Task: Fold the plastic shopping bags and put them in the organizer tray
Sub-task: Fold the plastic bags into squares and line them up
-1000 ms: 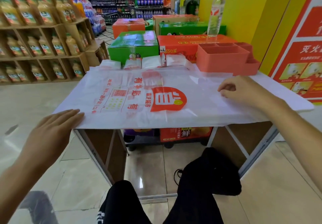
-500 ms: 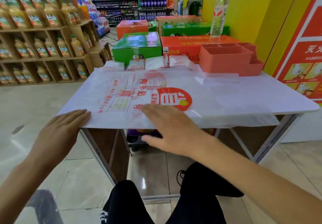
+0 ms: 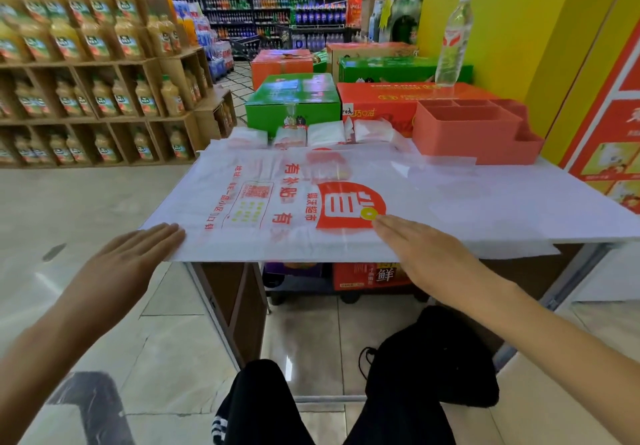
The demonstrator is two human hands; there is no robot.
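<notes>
1. Left hand [image 3: 128, 264] is flat and open, fingers together, fingertips pressing the near left corner of the plastic bag [image 3: 287, 202]; it grips nothing.
2. Right hand [image 3: 426, 254] is open too, palm down, fingers stretched out across the near edge of the bag, tips just beside the yellow dot of the red logo [image 3: 349, 205]. No grasp here either.
3. The bag lies spread flat on the white table [image 3: 554, 209], printed side up, red characters running across it; its near edge hangs slightly over the table's near edge.
4. Along the far edge of the table sits a row of 4 folded bags [image 3: 325, 132], small white bundles side by side.
5. At the far right stands the coral organizer tray [image 3: 467, 136], with several compartments, apart from both hands and from the folded bundles' right end.
6. Behind the table: a green box [image 3: 294, 101] and an orange box [image 3: 391, 101], with a clear water bottle [image 3: 453, 39] upright on the orange one.
7. Far left, wooden shelves [image 3: 104, 91] of juice bottles, somewhat blurred.
</notes>
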